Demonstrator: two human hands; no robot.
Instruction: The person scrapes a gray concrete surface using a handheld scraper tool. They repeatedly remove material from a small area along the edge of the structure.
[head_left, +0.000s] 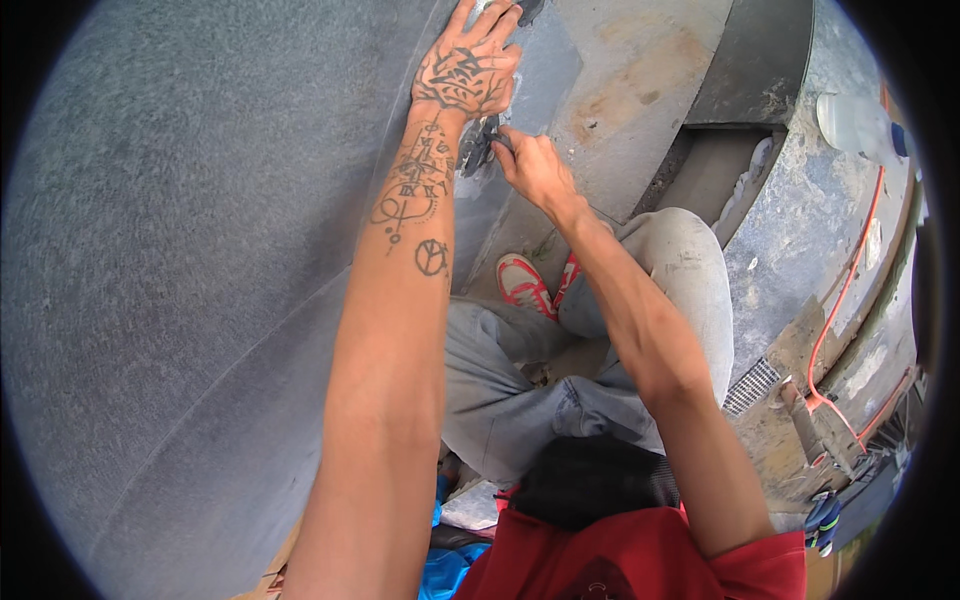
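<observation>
A large grey panel (200, 230) with a speckled surface fills the left side. Near its upper right edge my left hand (468, 72) lies with fingers stretched forward, resting on or close against the panel. Beside that wrist, my right hand (540, 168) is closed, thumb and fingers pinched at a small dark object (497, 140). What kind of object it is I cannot make out. A ragged dark patch (478, 150) lies just past those fingertips, partly covered by my left wrist. Some white and dark material shows around my left fingertips.
A rectangular recess (712, 175) opens in the grey floor to the right. An orange cord (850, 290) runs along the far right, near a clear container (845, 122) and a metal grating (752, 387). A blue bag-like thing (455, 572) lies below. My bent legs occupy the middle.
</observation>
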